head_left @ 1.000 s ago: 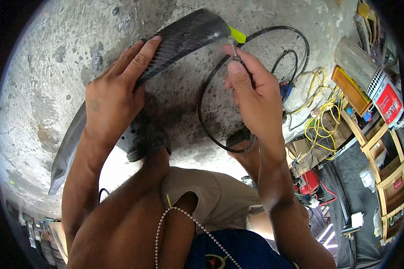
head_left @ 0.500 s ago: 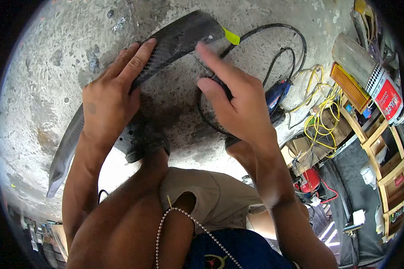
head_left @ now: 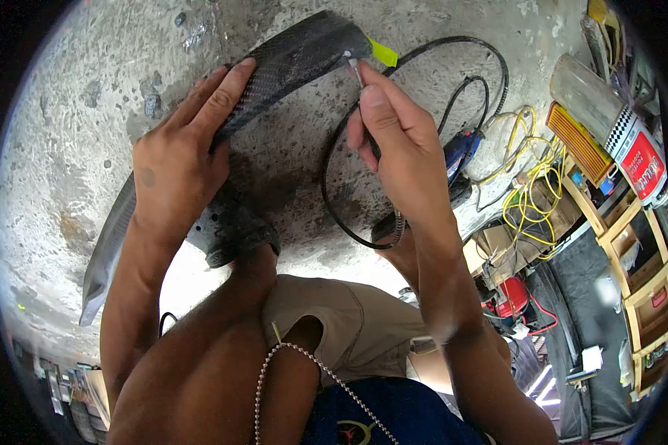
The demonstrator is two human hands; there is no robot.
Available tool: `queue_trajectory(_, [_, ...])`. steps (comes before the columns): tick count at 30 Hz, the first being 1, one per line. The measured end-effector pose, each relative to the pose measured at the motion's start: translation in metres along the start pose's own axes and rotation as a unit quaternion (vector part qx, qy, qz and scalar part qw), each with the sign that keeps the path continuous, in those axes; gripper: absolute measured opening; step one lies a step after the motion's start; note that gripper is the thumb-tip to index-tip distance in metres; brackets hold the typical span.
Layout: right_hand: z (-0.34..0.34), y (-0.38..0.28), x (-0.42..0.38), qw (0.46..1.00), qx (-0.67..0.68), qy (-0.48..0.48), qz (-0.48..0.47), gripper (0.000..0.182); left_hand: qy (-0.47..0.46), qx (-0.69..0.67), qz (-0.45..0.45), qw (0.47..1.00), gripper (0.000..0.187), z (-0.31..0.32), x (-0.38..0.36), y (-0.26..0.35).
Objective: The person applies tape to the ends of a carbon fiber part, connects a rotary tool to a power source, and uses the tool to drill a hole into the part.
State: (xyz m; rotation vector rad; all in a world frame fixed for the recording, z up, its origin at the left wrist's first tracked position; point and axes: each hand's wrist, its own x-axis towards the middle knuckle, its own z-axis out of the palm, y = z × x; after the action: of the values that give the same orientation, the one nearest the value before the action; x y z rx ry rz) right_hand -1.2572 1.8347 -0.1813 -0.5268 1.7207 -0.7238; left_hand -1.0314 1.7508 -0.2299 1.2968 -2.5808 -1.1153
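A long, curved dark strip with a carbon-fibre weave (head_left: 304, 55) runs from upper middle down to the lower left. My left hand (head_left: 178, 159) grips it, fingers laid over its face and the thumb at the lower edge. Pinched in my right hand (head_left: 404, 152) is a slim rotary tool handpiece (head_left: 358, 72), its metal tip at a small pale spot near the strip's right end. A black flexible shaft (head_left: 326, 196) loops from beneath that hand. Bright yellow-green tape (head_left: 383, 53) sticks out at the strip's end.
A blue power tool (head_left: 462, 152) lies on the rough concrete floor (head_left: 67, 148), right of my right hand. Farther right are a tangled yellow cord (head_left: 523, 204), a red-and-white can (head_left: 640, 163) and a wooden frame (head_left: 631, 274). My shoe (head_left: 234, 233) stands below the strip.
My right hand has turned and its fingers have curled in, bringing the tool's tip up to the pale spot on the strip. The flexible shaft's loop has shifted; my left hand barely moved.
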Motion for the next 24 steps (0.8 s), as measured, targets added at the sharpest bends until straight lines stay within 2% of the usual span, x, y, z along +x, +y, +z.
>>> queue_trajectory(24, [0.0085, 0.0025, 0.0027, 0.996, -0.058, 0.052, -0.035, 0.04, -0.009, 0.014, -0.007, 1.0, 0.087, -0.0005, 0.0005, 0.001])
